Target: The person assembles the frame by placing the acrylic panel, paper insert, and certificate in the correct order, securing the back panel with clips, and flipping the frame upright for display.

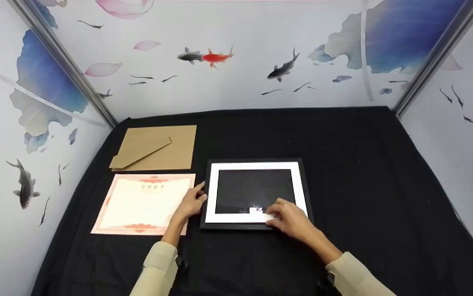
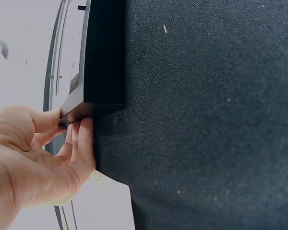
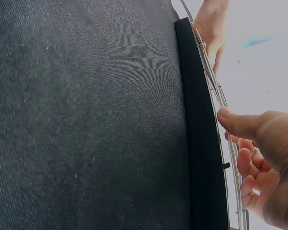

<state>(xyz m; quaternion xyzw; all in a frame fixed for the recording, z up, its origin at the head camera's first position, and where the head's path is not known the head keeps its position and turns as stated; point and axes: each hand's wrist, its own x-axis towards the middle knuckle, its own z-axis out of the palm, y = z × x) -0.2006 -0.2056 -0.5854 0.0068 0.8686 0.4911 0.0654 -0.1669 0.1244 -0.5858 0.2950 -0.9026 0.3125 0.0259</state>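
Observation:
A black picture frame lies flat, with a white mat in it around a dark rectangular opening. My left hand holds the frame's left side; in the left wrist view its thumb lies on the top edge and the fingers bend against the outer side at a corner. My right hand spans the mat's near strip, with curled fingers by the inner edge and the thumb towards the frame's near edge. In the right wrist view, thin sheet edges show just above the frame's side, at the right thumb tip. A small white patch shows beside the right fingertips.
Left of the frame lies a certificate with a pink-red border. Behind it is a brown cardboard backing with a slanted stand strip. A black cloth covers the table, and printed panels with fish enclose it.

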